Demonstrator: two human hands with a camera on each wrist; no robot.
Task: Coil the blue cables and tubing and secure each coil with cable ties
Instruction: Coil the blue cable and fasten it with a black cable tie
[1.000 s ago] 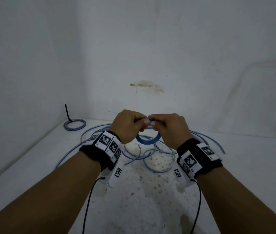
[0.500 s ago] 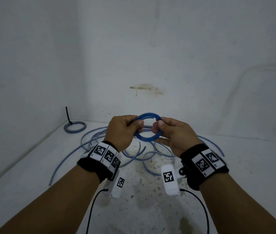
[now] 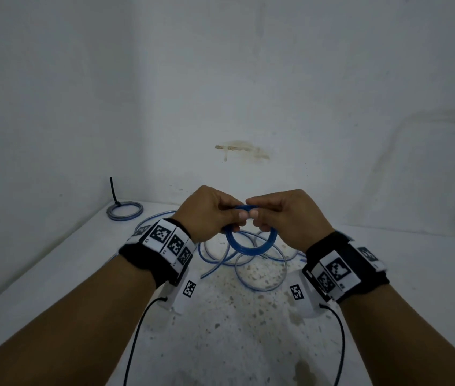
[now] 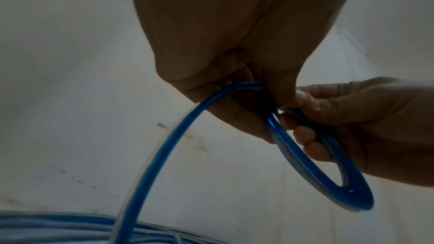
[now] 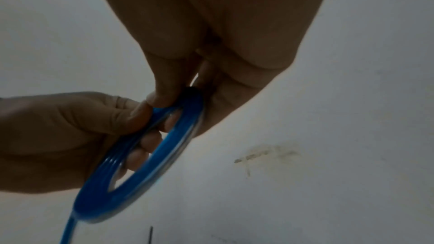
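A small blue tubing coil (image 3: 251,245) hangs in the air between both hands, above the white table. My left hand (image 3: 209,213) pinches the coil's top left part and my right hand (image 3: 282,215) pinches its top right, thumbs nearly touching. In the left wrist view the blue coil (image 4: 328,179) shows as a ring, and a loose strand (image 4: 164,155) runs from my left fingers down to the table. The right wrist view shows the coil (image 5: 150,166) held by both hands. More loose blue tubing (image 3: 262,274) lies in loops on the table under the hands.
A finished grey-blue coil (image 3: 125,211) with a black cable tie (image 3: 113,190) standing up lies at the table's far left corner. White walls close the back and left. The table surface (image 3: 234,330) near me is stained and speckled.
The hands came together at the coil's top and the coil tipped down to hang below the fingers; half a second ago it stood upright, held by its sides.
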